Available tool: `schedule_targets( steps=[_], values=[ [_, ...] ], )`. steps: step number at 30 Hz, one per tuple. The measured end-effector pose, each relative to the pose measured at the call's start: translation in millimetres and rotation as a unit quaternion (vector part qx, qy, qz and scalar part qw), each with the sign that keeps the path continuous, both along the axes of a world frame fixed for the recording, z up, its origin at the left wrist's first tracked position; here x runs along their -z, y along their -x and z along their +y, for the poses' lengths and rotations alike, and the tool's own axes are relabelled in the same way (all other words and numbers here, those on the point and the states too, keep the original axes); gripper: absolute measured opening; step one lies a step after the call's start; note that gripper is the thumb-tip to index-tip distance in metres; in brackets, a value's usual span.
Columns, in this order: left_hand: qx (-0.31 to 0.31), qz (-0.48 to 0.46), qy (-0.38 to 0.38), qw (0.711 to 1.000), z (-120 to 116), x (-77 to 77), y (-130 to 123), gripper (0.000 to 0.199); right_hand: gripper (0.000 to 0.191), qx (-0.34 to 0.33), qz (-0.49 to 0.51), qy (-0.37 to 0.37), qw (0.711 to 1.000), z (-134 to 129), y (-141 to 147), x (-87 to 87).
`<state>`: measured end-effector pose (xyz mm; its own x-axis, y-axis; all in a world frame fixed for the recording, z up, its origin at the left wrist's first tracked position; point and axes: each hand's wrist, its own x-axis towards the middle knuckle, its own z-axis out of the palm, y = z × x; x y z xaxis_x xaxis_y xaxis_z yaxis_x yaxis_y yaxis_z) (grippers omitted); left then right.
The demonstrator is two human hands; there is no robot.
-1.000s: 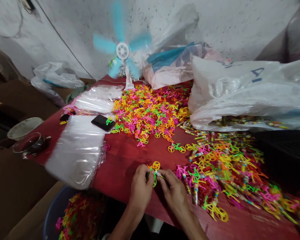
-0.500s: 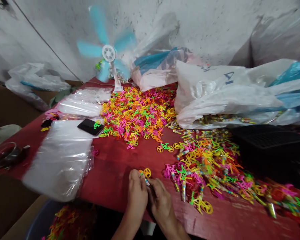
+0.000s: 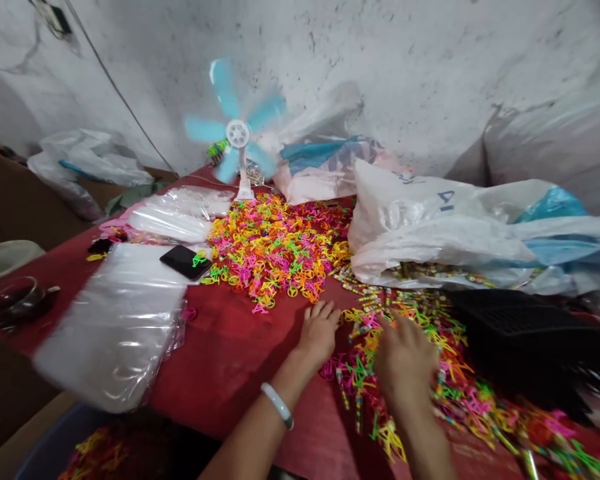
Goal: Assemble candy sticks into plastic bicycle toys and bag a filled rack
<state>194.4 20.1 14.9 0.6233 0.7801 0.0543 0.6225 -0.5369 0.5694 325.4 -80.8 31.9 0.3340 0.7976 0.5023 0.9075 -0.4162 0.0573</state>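
My left hand [image 3: 320, 331], with a pale bangle [image 3: 278, 405] on its wrist, reaches over the red table at the near edge of a pile of small plastic toy bicycles [image 3: 363, 370]. Its fingers are bent and slightly apart, and nothing shows in them. Over the same pile is my right hand [image 3: 407, 360], pointing down and smeared by motion, so its grip does not show. Thin patterned tubes [image 3: 359, 410] lie mixed among these bicycles. Farther back is a larger heap of bright bicycle pieces [image 3: 275, 253].
A spinning blue fan [image 3: 237, 133] stands behind the heap. Left are clear plastic bags [image 3: 115, 327] and a phone [image 3: 184, 262]. A white sack [image 3: 420, 213] and a black basket [image 3: 525, 333] lie right. Below left, a tub [image 3: 45, 443] holds colourful pieces.
My hands, earlier together at the table's near edge around a small toy piece, have parted and moved forward and right to the pile. That piece no longer shows. The view has tilted up slightly.
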Motion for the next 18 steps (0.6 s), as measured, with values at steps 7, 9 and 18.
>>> schedule_targets(
  steps=[7, 9, 18],
  values=[
    [-0.082, 0.037, -0.045, 0.995, -10.5, 12.2, 56.8, 0.031, 0.026, -0.049, 0.073, 0.190, 0.978, 26.0, -0.5, 12.3],
    [-0.109, 0.043, -0.065, 0.991, -10.7, 16.3, 78.0, 0.034, 0.028, -0.029, 0.092, 0.228, 0.969, 32.7, -12.4, 0.5],
    [-0.154, -0.035, -0.111, 0.981, -6.0, 38.5, 105.9, 0.039, 0.031, 0.047, 0.132, 0.374, 0.917, 123.8, -79.8, -31.2]
  ],
)
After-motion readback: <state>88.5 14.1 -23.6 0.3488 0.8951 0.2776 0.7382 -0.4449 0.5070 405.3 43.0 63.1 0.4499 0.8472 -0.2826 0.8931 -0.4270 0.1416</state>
